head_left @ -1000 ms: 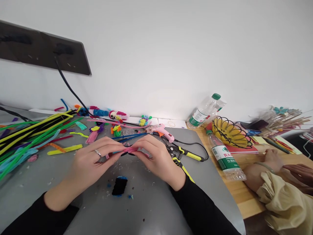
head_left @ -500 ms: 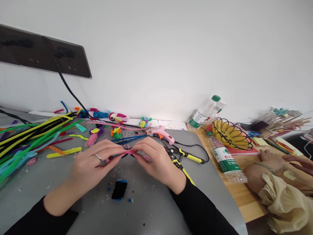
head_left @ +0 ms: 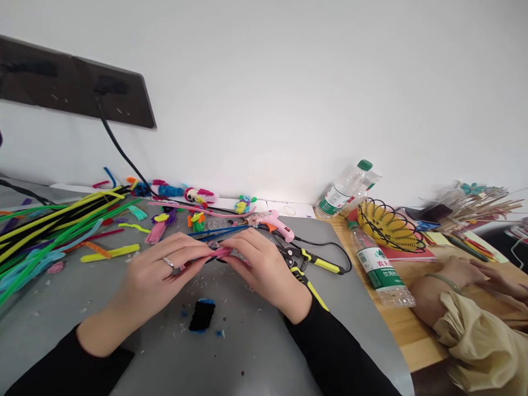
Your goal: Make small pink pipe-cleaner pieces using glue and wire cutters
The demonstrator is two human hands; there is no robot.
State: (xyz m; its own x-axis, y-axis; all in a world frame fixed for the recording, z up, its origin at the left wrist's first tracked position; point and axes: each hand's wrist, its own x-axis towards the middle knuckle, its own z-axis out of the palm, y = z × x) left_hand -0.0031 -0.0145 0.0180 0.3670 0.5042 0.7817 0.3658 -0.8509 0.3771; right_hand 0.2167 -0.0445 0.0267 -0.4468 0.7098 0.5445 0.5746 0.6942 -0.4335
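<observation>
Between my two hands, above the grey mat, is a short pink pipe cleaner piece [head_left: 221, 252]. My left hand [head_left: 165, 275], with a ring on one finger, pinches its left end. My right hand [head_left: 262, 267] pinches the other end, its fingertips close to the left ones. Much of the piece is hidden behind the fingers. A small black rectangle of fuzzy stems [head_left: 202, 316], with blue along two edges, lies below my hands. Wire strippers with yellow and black handles [head_left: 319, 259] rest just right of my right hand, partly covered by it.
A pink hot glue gun [head_left: 280, 224] lies behind my hands. Pipe cleaners [head_left: 61, 225] are piled at left, and small fuzzy figures [head_left: 200, 197] line the wall. Right, a wooden table holds water bottles [head_left: 379, 269], a yellow basket [head_left: 385, 225] and another person's hands [head_left: 457, 272].
My hands stay in nearly the same place, still pinching the pink pipe cleaner, with slight finger shifts. The other person's hands at right have moved closer together.
</observation>
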